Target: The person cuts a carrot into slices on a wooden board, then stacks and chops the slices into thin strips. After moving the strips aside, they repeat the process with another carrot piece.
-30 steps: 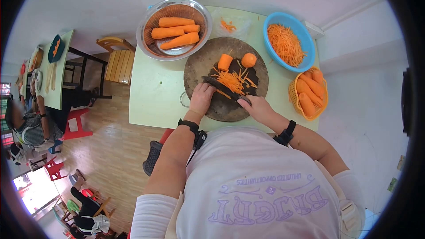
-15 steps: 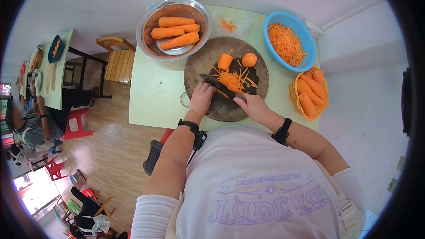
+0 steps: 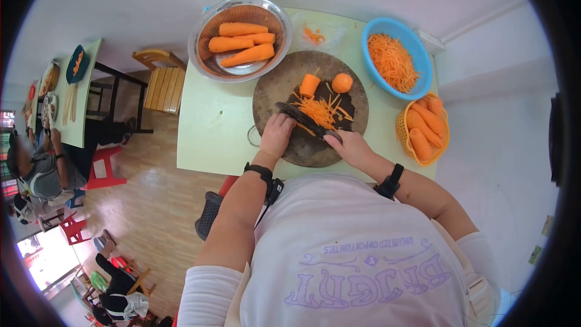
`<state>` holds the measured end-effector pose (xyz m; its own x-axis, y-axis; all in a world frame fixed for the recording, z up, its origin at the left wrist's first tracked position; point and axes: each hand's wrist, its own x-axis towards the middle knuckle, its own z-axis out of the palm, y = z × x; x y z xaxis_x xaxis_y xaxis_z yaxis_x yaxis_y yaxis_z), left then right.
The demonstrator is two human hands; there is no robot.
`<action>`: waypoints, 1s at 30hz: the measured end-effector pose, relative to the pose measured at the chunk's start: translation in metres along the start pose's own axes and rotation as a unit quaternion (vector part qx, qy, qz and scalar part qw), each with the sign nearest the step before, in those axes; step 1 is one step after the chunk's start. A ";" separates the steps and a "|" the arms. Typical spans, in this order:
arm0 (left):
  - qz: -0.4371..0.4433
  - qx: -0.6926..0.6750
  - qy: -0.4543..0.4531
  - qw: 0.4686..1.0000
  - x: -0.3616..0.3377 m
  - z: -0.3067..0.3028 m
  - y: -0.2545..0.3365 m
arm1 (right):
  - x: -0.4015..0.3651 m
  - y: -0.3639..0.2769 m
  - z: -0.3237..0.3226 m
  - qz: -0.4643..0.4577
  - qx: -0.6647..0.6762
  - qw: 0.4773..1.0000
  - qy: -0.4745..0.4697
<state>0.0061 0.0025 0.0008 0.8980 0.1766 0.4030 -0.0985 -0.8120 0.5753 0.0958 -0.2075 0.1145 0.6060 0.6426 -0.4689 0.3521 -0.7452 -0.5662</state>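
On a round wooden cutting board (image 3: 272, 100), my right hand (image 3: 353, 148) is closed around the handle of a dark-bladed knife (image 3: 302, 120). The blade slants across the board, its far end close to the fingers of my left hand (image 3: 276, 135). Those fingers are bent and pressed together on the board, with a bit of orange carrot showing at their edge; most of the piece is hidden. Just beyond the blade lies a loose pile of carrot strips (image 3: 319, 111). Two cut carrot chunks, one upright (image 3: 310, 85) and one rounded (image 3: 342, 83), stand behind the pile.
A metal bowl (image 3: 197, 63) with several peeled carrots stands back left. A blue basin (image 3: 367, 45) of shredded carrot is back right, beside a yellow basket (image 3: 400, 130) of carrots. A plastic bag (image 3: 330, 41) with scraps lies behind the board. Other people sit at far left.
The knife's handle end has dropped slightly toward me, with my right hand shifting a little to the right. My left hand stays nearly in place. The whole view has shifted slightly.
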 end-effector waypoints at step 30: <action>0.010 0.010 -0.004 1.000 0.000 0.000 -0.001 | 0.003 0.003 0.000 0.012 0.044 0.999 -0.009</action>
<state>0.0066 0.0035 -0.0001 0.8995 0.1551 0.4084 -0.1080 -0.8269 0.5519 0.0990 -0.2080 0.1112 0.5999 0.6285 -0.4951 0.2737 -0.7427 -0.6111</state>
